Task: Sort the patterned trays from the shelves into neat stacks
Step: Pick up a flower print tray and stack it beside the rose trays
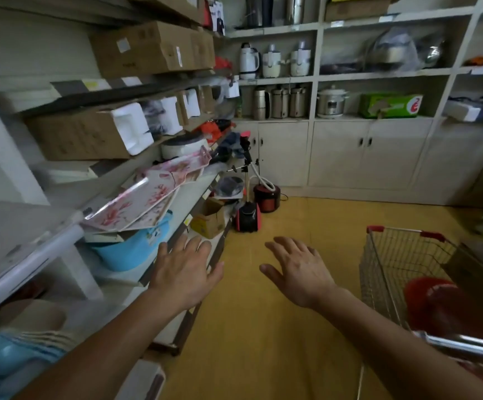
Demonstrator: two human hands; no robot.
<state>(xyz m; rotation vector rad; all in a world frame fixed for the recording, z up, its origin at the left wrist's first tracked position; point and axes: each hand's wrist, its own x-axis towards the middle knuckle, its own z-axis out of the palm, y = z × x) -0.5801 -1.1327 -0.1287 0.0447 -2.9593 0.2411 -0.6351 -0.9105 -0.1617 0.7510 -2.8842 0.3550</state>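
Bare left hand (186,274) and right hand (298,272) hover, fingers spread.

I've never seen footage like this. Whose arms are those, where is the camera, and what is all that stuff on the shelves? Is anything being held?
There is no machine here: a person wears a wide-angle camera on the head, so you look down along both bare arms. The left hand and the right hand reach forward with fingers spread, holding nothing. On the shelf to the left lies a loose, tilted pile of floral trays, resting partly on a blue plastic tub. Cardboard boxes sit on the shelves above. To the right stands a wire shopping cart with something red inside. Kitchen appliances line the far shelves.
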